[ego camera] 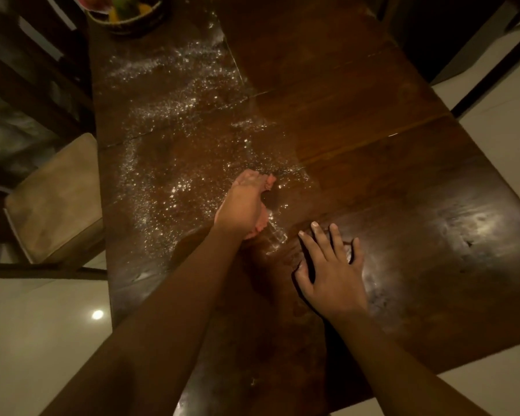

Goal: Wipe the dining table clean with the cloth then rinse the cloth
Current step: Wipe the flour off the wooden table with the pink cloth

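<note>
Your left hand (243,205) is curled around a pink cloth (261,224), pressing it down on the counter (403,181) just left of the middle of the frame. Only small bits of the cloth show, one at the fingertips and one under the heel of the hand. Your right hand (332,267) lies flat on the wood just below and to the right, fingers straight and spread, holding nothing. The two hands are near each other but not touching.

White specks (168,121) are scattered over the dark wood from the cloth up toward the upper left of the frame, while the right half of the counter looks smooth and shiny. A woven basket (132,24) with fruit sits at the far upper left end. A chair with a tan cushion (54,196) stands at the left edge, on pale floor tiles (42,325).
</note>
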